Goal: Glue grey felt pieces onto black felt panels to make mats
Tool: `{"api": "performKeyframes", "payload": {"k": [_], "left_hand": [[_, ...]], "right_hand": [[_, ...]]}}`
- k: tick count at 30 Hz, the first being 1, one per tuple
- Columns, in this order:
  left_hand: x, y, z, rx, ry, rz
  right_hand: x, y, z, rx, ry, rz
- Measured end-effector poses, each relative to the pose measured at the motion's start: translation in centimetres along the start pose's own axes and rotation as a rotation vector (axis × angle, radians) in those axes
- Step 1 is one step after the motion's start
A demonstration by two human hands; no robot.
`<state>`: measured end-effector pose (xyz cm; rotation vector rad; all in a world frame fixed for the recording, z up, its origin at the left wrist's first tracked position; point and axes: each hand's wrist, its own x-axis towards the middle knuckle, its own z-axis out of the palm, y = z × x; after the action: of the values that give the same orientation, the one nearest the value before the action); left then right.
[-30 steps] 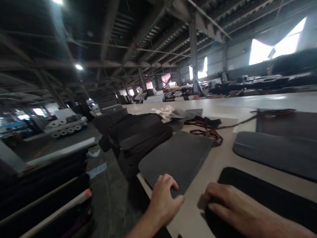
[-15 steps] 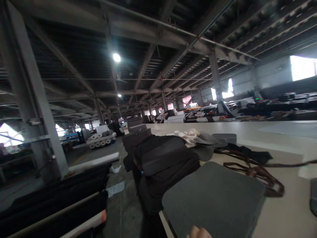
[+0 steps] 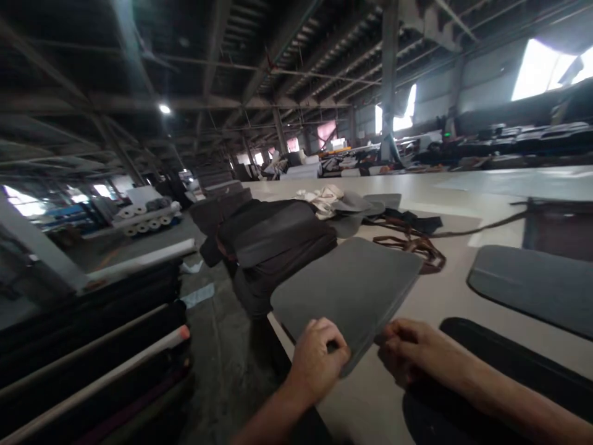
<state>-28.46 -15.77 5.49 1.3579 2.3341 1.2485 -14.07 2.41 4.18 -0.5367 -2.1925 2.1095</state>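
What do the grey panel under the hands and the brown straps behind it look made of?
Grey panel: looks like felt or foam-backed fabric, matte and flat with rounded corners and a thin, even edge. Both the left hand and right hand are at its near edge. Brown straps: possibly leather or faux leather, with a slight sheen and lying in loose loops. Blur leaves either uncertain.

grey panel [image 3: 352,290]: flat on table edge, rounded corners, near corner lifted slightly
black panel [image 3: 504,364]: flat, just right of it

textile factory hall | fabric rolls [image 3: 143,216] | cutting table [image 3: 463,185] | steel roof trusses [image 3: 278,43]
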Motion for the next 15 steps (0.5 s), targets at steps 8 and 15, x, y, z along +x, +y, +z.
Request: {"api": "performKeyframes", "payload": {"k": [8, 15], "left_hand": [[0.8, -0.5, -0.1, -0.024, -0.026, -0.041], [1.0, -2.2, 0.1, 0.023, -0.057, 0.063]], "right_hand": [[-0.1, -1.4, 3.5, 0.396, 0.005, 0.191], [2.5, -1.3, 5.6, 0.337, 0.137, 0.208]]}}
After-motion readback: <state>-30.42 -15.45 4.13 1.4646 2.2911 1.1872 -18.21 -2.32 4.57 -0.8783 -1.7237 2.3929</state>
